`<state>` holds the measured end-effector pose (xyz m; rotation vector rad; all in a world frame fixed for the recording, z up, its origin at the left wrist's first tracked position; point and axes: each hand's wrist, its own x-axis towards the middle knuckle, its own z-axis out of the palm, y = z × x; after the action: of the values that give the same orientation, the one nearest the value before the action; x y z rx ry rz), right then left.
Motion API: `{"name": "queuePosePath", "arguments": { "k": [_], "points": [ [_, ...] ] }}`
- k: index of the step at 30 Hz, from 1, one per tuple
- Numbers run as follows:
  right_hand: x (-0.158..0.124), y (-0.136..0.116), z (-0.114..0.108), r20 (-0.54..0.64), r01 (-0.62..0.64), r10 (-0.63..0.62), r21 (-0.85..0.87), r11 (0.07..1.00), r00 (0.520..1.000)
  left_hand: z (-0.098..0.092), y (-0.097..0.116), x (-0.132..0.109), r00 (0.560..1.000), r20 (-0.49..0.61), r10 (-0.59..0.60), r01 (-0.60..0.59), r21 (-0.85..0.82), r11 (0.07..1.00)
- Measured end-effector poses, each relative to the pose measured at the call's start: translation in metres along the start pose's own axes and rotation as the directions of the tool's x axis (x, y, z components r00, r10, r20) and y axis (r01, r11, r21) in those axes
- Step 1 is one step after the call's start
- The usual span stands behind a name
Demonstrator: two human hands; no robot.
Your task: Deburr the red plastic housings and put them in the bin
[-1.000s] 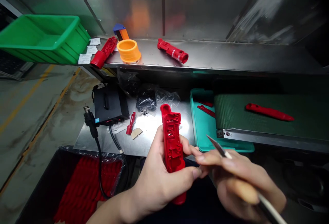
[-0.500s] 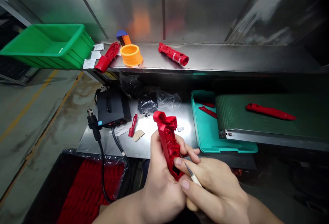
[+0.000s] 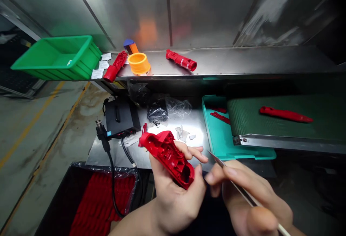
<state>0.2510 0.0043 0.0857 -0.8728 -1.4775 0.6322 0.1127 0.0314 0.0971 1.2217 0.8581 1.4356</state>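
Observation:
A hollow red plastic housing (image 3: 170,158) lies in my left hand (image 3: 175,196), its open, ribbed inside facing up and its narrow end pointing up and left. The fingers wrap round it from beneath, with the thumb beside its lower end. My right hand (image 3: 248,192) is closed on a thin pointed tool (image 3: 240,189) with a pale handle. The tool's metal tip points up and left, just right of the left fingertips and apart from the housing.
Black power box (image 3: 121,117) with cables at left; red parts in a lined bin (image 3: 102,200) below. Teal tray (image 3: 218,144) and green conveyor (image 3: 283,127) at right. The shelf (image 3: 229,61) holds a green crate (image 3: 89,57), orange ring (image 3: 138,64) and red parts.
The red housing has tilted to the left and turned its inside upward. My right hand has moved right, taking the tool away from the housing and turning its tip up and left.

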Motion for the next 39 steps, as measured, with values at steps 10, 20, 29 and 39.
{"name": "queuePosePath", "arguments": {
  "k": [10, 20, 29, 39],
  "points": [
    [0.002, -0.025, 0.007, 0.117, -0.550, 0.543, 0.313, 0.774, 0.831, -0.001, -0.007, -0.001, 0.976, -0.020, 0.217, -0.210, 0.177, 0.962],
    [-0.003, -0.020, 0.005, 0.138, -0.569, 0.556, 0.298, 0.766, 0.820, 0.001, -0.010, -0.004, 0.976, -0.072, 0.203, -0.185, 0.208, 0.961],
    [0.001, -0.018, 0.003, 0.146, -0.543, 0.524, 0.262, 0.798, 0.839, 0.000, -0.013, -0.005, 0.980, -0.059, 0.188, -0.170, 0.237, 0.957],
    [0.005, -0.017, 0.003, 0.175, -0.582, 0.556, 0.299, 0.756, 0.812, 0.001, -0.013, -0.005, 0.983, -0.079, 0.168, -0.149, 0.207, 0.967]
  ]
}}
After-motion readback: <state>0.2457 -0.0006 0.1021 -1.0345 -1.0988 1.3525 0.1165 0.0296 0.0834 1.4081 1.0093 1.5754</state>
